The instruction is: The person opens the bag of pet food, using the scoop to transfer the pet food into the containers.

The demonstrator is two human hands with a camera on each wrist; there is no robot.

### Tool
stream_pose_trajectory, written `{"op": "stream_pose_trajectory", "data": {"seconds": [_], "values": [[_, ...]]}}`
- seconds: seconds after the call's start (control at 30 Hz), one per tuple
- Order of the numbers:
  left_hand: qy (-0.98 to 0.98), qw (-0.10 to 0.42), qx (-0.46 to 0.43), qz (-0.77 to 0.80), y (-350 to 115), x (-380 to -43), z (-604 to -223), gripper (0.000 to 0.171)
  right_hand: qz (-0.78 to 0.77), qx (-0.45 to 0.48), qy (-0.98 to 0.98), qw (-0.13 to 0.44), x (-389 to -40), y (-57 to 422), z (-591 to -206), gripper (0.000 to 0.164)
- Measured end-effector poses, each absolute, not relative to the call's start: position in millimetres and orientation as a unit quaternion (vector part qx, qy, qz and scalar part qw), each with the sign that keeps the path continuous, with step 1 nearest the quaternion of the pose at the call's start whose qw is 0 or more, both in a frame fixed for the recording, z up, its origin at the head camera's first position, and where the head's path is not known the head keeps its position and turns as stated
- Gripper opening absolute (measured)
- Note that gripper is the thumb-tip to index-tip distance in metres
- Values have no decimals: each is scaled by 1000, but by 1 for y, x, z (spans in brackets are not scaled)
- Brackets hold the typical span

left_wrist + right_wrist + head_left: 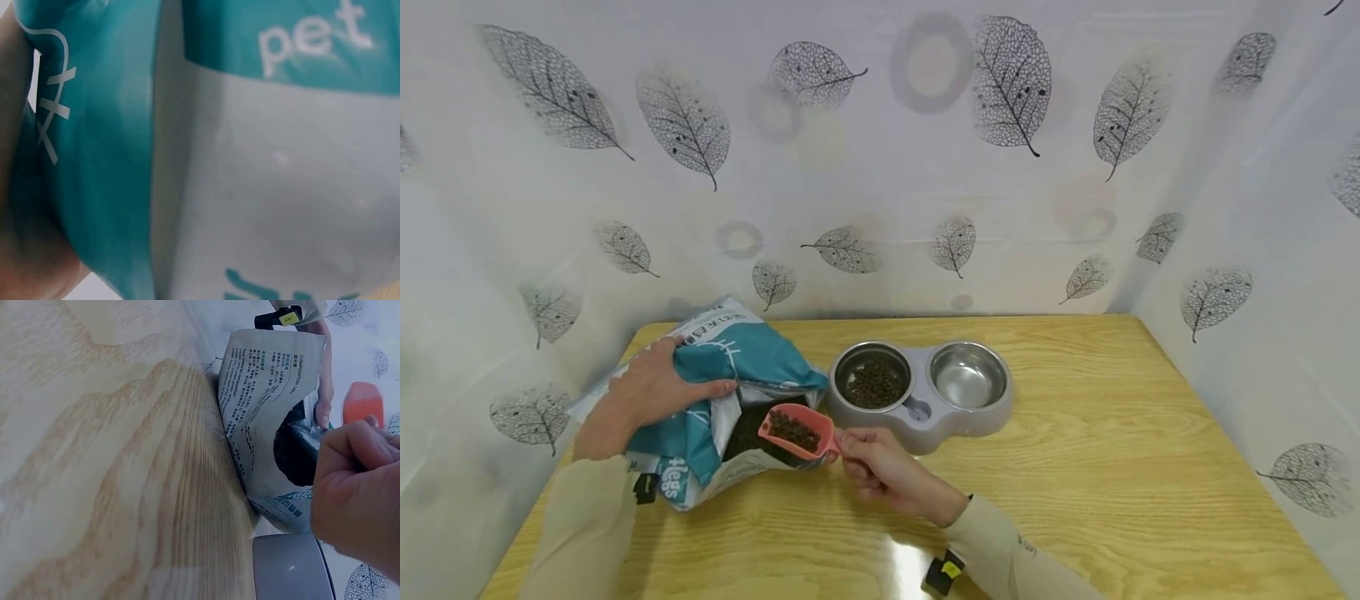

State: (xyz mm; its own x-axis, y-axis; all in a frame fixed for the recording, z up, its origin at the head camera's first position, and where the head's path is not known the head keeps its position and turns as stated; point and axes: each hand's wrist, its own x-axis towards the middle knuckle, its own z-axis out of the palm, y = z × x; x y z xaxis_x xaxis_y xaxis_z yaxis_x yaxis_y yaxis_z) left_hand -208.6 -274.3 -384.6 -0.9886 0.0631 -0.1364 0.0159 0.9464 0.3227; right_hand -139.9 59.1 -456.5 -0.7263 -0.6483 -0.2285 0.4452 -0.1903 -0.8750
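Observation:
My right hand [887,471] grips the handle of a pink scoop [826,427], which carries brown kibble [794,431]. The scoop is over the mouth of a teal and white pet food bag [760,350] lying on its side, with dark kibble inside. My left hand [658,387] holds the bag near its opening, thumb along the edge and fingers over the upper side. Printed bag film [281,156] fills most of the left wrist view. In the right wrist view, the scoop [364,401] rises above my right fist [359,481], beside the bag's dark opening.
Right of the bag stands a grey double pet feeder [925,421]. Its left steel bowl [850,367] contains kibble, while bare metal shows in the right bowl [967,375]. A leaf-printed curtain [880,167] surrounds the wooden table [1120,467].

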Motion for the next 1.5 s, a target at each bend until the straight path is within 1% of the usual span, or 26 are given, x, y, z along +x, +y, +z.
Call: {"op": "stream_pose_trajectory", "data": {"seconds": [0.27,0.37,0.43,0.53,0.63,0.8,0.87,0.93,1.03,1.23,1.5], "values": [[984,72,22,164,-275,-209,-386,126,-799,-154,452,365,-141,64,-453,32],[984,69,23,164,-276,-209,-387,126,-798,-151,465,353,-142,67,-450,33],[984,68,22,164,-276,-209,-387,126,-795,-142,487,331,-144,69,-447,33],[984,67,22,164,-276,-209,-387,126,-782,-130,545,274,-149,75,-441,35],[984,67,22,165,-276,-209,-388,126,-742,-115,633,192,-157,83,-437,35],[985,72,16,159,-277,-210,-388,126,-607,-89,789,31,-169,98,-432,29],[985,72,15,158,-277,-211,-388,126,-551,-72,831,-19,-174,103,-433,26],[985,72,16,159,-277,-211,-388,126,-505,-60,859,-52,-178,108,-434,24],[985,69,17,159,-278,-211,-388,126,-455,-56,885,-75,-182,112,-436,22],[985,72,13,157,-278,-210,-387,127,-398,-69,909,-100,-187,113,-440,23],[984,67,17,161,-278,-210,-386,127,-342,-92,929,-111,-192,109,-445,26]]}}
